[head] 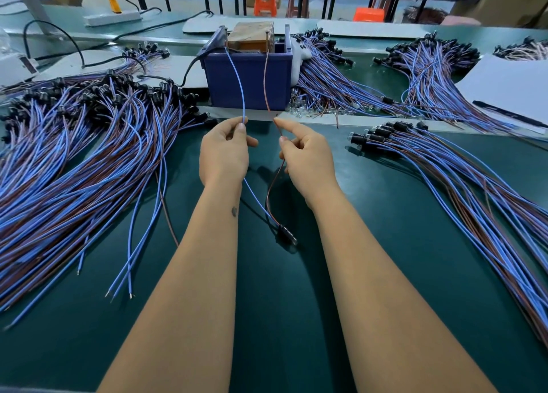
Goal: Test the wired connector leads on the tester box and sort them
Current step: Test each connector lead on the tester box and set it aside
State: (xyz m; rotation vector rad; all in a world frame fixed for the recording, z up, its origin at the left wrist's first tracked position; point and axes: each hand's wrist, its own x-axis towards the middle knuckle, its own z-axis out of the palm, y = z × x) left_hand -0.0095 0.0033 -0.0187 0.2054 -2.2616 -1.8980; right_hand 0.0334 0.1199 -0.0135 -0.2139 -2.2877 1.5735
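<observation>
The left hand pinches the blue wire between thumb and forefinger, the other fingers loosely curled. The right hand pinches the brown wire the same way. Both wires belong to 1 lead, whose black connector lies on the green mat at 6 o'clock from the hands, between the forearms.

From the pinches the 2 wires arc up toward 12 o'clock to the tester box, a blue bin with a taped brown block on top. The blue wire's end reaches an upright post at the box's top left, the brown wire's end one at the top right. Whether the bare tips actually touch metal is too small to tell.

The step in hand looks like the contact test itself. To do it well, each tip should press firmly on its own post, with the wires kept apart so they cannot short. Holding nearer the ends would steady the long, springy arcs. The connector should stay in plain sight; I cannot tell whether it shows any response.

For sorting, a large heap of leads spreads at 9 o'clock, a smaller bundle at 3 o'clock, and more piles beyond the box at 1 o'clock. Which one takes tested leads is not evident.
</observation>
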